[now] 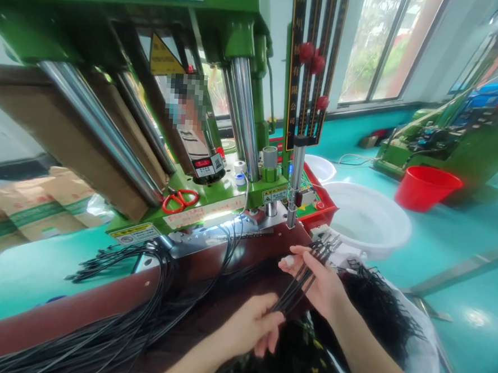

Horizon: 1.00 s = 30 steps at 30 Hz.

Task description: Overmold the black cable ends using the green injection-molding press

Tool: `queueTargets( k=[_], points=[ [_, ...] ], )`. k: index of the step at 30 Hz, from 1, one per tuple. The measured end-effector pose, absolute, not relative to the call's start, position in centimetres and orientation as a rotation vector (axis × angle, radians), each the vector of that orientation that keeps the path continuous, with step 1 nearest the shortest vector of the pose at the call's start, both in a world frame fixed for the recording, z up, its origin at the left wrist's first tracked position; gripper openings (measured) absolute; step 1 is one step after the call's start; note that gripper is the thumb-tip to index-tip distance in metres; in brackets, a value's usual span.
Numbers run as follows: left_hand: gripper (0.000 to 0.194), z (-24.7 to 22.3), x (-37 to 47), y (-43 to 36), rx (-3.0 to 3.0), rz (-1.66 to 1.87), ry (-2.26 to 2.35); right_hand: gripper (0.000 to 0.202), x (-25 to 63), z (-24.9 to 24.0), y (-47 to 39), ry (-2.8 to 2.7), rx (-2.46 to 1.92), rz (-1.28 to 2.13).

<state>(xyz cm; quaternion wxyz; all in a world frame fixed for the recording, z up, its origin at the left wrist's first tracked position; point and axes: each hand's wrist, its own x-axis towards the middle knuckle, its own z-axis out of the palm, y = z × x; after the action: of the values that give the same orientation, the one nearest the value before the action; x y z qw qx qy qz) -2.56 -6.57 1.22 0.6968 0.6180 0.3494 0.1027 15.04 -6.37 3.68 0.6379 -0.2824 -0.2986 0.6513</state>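
Observation:
A small bundle of black cables [295, 290] runs between my two hands, its connector ends fanned out at the upper right. My left hand [257, 325] is closed around the lower part of the bundle. Higher up, my right hand [319, 278] grips the same cables just below their connector ends, thumb and fingers around them. More long black cables [157, 307] lie across the brown table [119, 297] to the left, with a few leading up to the green press [232, 191]. Another group of cable ends [113, 260] hangs over the table's far left edge.
Orange-handled scissors [179, 201] lie on the press. Beside it stands a red control box [321, 205]. White tubs [369, 216] and a red bucket [426, 189] are on the floor at right. A white sack [427, 346] holds black cable pieces. Cartons [41, 202] stand at left.

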Motion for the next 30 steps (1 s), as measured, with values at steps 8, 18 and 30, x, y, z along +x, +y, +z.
queueTargets(
  k=[8, 18, 30],
  points=[
    [0.024, 4.1, 2.9, -5.4, 1.344, 0.418, 0.704, 0.024, 16.0, 3.2, -8.2, -0.688, -0.906, 1.499],
    [0.018, 5.3, 4.5, -3.6, 1.455, 0.485, 0.744, 0.012, 17.9, 3.5, -7.7, -0.605, -0.73, 1.314],
    [0.017, 5.8, 4.7, -2.9, 1.421, 0.437, 0.726, 0.008, 19.6, 3.5, -7.4, -0.418, -0.72, 1.16]
  ],
)
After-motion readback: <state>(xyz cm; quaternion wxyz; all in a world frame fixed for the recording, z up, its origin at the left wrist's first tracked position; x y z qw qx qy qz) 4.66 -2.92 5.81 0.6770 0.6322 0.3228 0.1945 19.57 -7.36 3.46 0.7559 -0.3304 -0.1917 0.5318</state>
